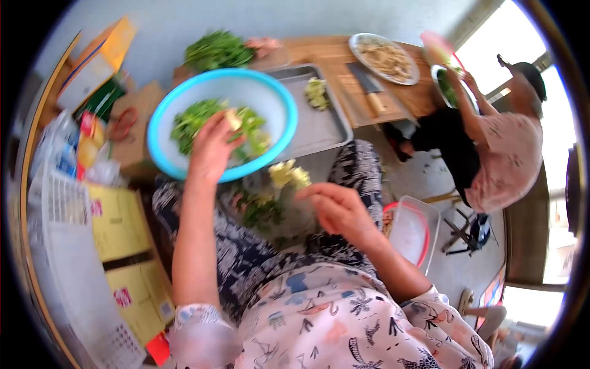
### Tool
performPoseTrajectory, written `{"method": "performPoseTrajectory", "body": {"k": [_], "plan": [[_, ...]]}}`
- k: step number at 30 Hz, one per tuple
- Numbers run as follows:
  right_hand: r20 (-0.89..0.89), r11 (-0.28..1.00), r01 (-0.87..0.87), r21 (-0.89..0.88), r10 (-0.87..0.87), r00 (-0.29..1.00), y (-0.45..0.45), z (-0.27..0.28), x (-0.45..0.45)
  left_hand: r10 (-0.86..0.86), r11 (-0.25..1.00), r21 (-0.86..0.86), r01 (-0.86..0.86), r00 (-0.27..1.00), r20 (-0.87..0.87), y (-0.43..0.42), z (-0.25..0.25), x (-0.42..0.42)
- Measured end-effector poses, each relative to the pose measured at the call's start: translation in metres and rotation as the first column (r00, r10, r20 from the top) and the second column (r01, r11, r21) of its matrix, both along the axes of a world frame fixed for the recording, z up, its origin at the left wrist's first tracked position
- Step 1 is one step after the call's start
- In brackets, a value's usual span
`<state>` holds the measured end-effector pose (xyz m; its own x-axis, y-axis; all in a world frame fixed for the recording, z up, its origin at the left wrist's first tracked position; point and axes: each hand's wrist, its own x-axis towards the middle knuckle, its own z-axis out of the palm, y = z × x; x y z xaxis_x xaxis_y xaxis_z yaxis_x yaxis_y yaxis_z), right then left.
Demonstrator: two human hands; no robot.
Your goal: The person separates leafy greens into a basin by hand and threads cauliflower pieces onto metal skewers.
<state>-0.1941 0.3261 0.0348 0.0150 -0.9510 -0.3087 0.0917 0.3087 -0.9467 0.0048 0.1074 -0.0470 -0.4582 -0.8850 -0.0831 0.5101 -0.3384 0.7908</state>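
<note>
Over the blue-rimmed basin [284, 98], my left hand [212, 147] pinches a pale vegetable piece [233, 119]. Chopped green leaves and stalks [252, 126] lie in the basin below it. In front of my lap, my right hand [341, 212] is closed round a grey blade-like thing [287, 197], too blurred to name for certain. Pale yellow-green vegetable pieces [289, 174] show just beyond its tip; I cannot tell whether they touch it. Leafy greens [258, 209] lie lower down, between my knees.
A metal tray [295, 138] with vegetable pieces [316, 93] adjoins the basin. Beyond it are a cleaver [367, 89] and a dish of pale strips [386, 59]. Greens [218, 50] are heaped behind. At right, a seated person [501, 147] handles a bowl. Boxes [120, 221] stand left.
</note>
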Motion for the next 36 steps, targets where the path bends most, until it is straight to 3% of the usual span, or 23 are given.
{"method": "performPoseTrajectory", "body": {"k": [2, 5, 10, 12, 14, 15, 22, 24, 36], "plan": [[0.049, 1.000, -0.005, 0.006, 0.005, 0.999, -0.005, 0.003, 0.003, 0.034, 0.999, -0.013, -0.034, 0.999, -0.014, 0.006, 0.007, -0.001], [-0.025, 1.000, -0.016, -0.025, 0.015, 1.000, -0.014, 0.004, 0.011, 0.091, 0.995, -0.039, -0.092, 0.996, -0.013, 0.008, 0.020, 0.002], [-0.049, 0.997, -0.029, -0.068, 0.026, 0.998, -0.026, 0.006, 0.022, 0.265, 0.959, -0.160, -0.232, 0.935, 0.237, 0.000, 0.021, 0.020], [-0.067, 0.997, -0.026, -0.071, 0.021, 0.998, -0.029, 0.009, 0.025, 0.279, 0.955, -0.159, -0.251, 0.942, 0.186, 0.001, 0.023, 0.024], [-0.083, 0.996, -0.038, -0.083, 0.031, 0.996, -0.033, 0.014, 0.028, 0.103, 0.985, -0.143, -0.101, 0.995, 0.008, 0.004, 0.023, 0.029], [-0.103, 0.994, -0.045, -0.095, 0.035, 0.994, -0.036, 0.017, 0.029, 0.108, 0.984, -0.141, -0.108, 0.994, -0.007, 0.006, 0.023, 0.026], [-0.122, 0.992, -0.066, -0.112, 0.052, 0.991, -0.048, 0.017, 0.035, 0.065, 0.992, -0.103, -0.072, 0.995, -0.075, 0.011, 0.022, 0.019], [-0.121, 0.993, -0.066, -0.097, 0.054, 0.991, -0.050, 0.016, 0.038, -0.015, 0.998, -0.070, 0.007, 0.994, -0.112, 0.014, 0.025, 0.019], [-0.108, 0.995, -0.072, -0.071, 0.064, 0.992, -0.053, 0.013, 0.044, -0.042, 0.998, -0.051, 0.037, 0.993, -0.108, 0.021, 0.029, 0.020]]}}
